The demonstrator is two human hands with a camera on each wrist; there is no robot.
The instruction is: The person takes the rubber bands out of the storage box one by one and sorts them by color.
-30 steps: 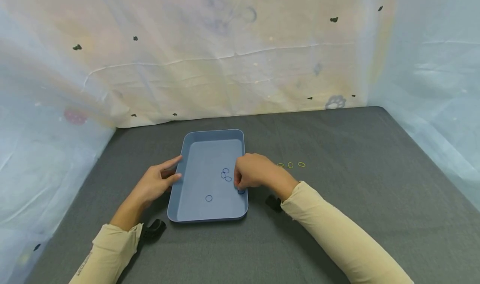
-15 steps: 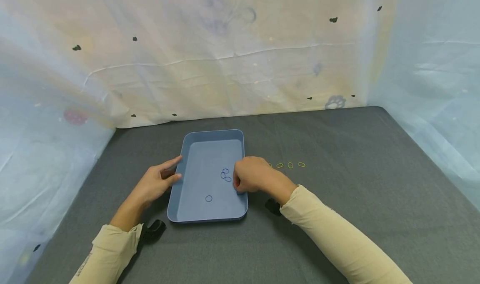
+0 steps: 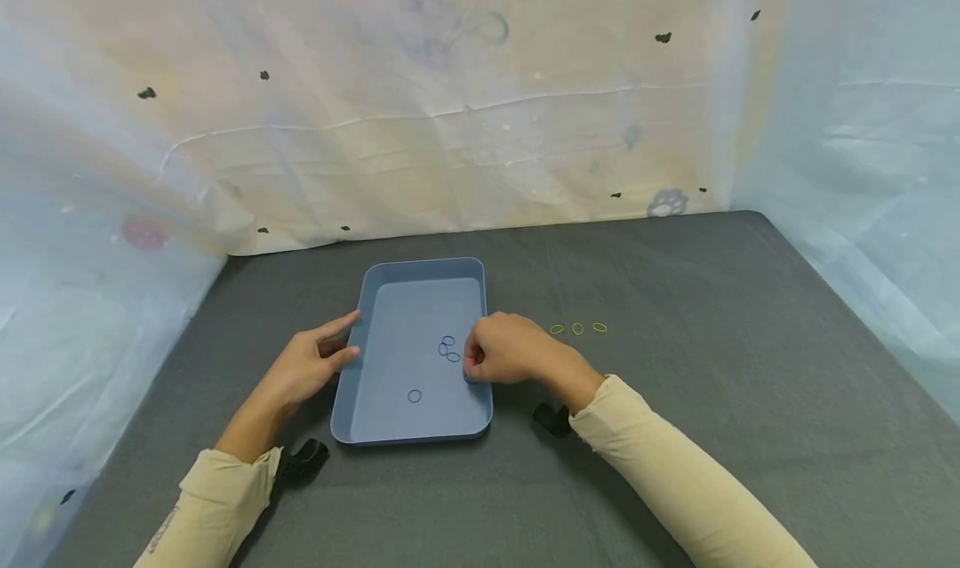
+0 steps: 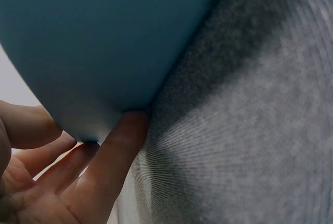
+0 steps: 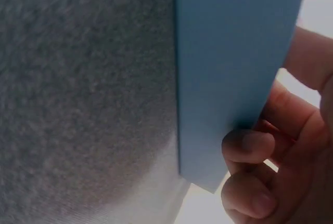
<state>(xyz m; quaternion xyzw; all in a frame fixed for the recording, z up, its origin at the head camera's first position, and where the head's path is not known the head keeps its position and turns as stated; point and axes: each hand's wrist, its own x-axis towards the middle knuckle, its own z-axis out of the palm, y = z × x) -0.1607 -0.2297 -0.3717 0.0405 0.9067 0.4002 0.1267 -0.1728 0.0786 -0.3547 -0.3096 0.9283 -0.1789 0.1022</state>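
A blue tray (image 3: 420,309) lies on the cloth in the head view. My left hand (image 3: 303,368) rests against its left wall, its fingers (image 4: 112,159) touching the outer side in the left wrist view. My right hand (image 3: 510,349) reaches over the right rim. Its thumb and finger pinch a small dark blue rubber band (image 3: 468,377), mostly hidden by the fingertips. The right wrist view shows curled fingers (image 5: 250,146) beside the tray's outer wall, but not the band. Left of this hand lie three blue rubber bands (image 3: 453,357) close together; another blue band (image 3: 414,395) sits nearer the front.
Three yellow rubber bands (image 3: 577,329) lie in a row on the grey cloth (image 3: 675,384), right of the tray. A patterned sheet (image 3: 450,159) hangs behind the table, with pale blue sheets at both sides.
My right fingers have closed over the blue band by the right wall and shifted slightly left with it. A fourth yellow band, partly seen half a second ago, is now hidden. The left hand stays put.
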